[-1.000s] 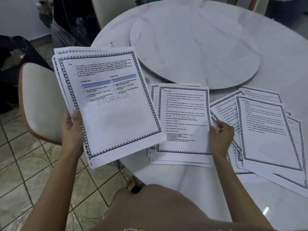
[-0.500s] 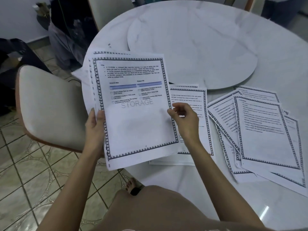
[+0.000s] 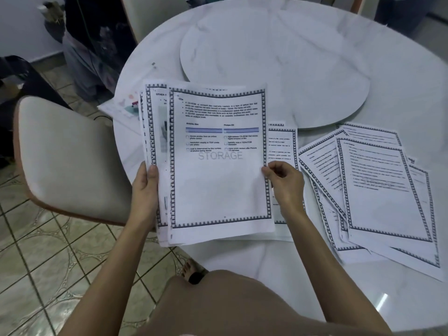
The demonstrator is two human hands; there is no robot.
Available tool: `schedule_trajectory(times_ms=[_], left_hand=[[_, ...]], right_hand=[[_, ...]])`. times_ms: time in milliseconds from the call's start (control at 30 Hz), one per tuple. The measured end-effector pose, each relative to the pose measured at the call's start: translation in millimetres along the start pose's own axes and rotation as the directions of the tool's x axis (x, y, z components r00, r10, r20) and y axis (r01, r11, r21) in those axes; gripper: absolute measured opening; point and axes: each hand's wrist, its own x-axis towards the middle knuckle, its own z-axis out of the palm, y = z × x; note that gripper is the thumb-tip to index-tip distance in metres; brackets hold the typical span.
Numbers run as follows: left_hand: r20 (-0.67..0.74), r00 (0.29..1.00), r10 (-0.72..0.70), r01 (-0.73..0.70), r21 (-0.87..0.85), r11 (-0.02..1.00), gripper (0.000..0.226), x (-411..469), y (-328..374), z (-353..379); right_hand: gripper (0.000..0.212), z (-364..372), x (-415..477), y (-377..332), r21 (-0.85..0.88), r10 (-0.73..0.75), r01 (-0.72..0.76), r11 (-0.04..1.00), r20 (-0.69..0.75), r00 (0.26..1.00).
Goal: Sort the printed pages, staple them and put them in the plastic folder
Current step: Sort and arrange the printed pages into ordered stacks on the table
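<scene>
Printed pages [image 3: 219, 185], seemingly three stacks [image 3: 383, 190], one held

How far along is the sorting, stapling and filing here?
Done: a neat pile and a fanned pile lie on the table. In hand: the left hand holds a stack; the right hand pinches its top page. Left: sorting that stack, then stapling and filing; neither looks begun.
</scene>
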Motion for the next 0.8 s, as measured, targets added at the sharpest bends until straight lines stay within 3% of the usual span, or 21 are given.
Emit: schedule_trajectory(times_ms=[233,367,567,700,800], left_hand=[[-0.078,0.995,-0.067,0.067,-0.004,0.998,0.026,1.7,-14.0,-19.3],[-0.148,0.987,-0.066,0.071,0.024,0.997,0.019,0.9,-15.1,-38.3],[-0.279,0.956,-0.091,0.093,-0.006,0.996,0.018,2.8,-2.9,-58.0],[-0.276,0.958,-0.075,0.080,0.007,0.997,0.019,4.7,0.3,-63.0],[-0.251,0.965,-0.073,0.073,-0.009,0.997,0.019,4.5,2.7,-59.1]], right_hand=[[0.004,-21.8,13.0,23.5,-0.140,-0.021,-0.002,0.990,-0.163,0.986],[0.011,-37.1,17.3,35.9,-0.236,-0.053,0.002,0.972,-0.209,0.976],[0.014,-48.3,17.6,51.2,-0.309,-0.049,-0.025,0.951,-0.232,0.972],[0.016,-45.0,16.3,48.8,-0.315,-0.091,-0.003,0.949,-0.283,0.955],[0.016,-36.6,15.2,40.7,-0.303,-0.152,0.083,0.949,-0.212,0.965]])
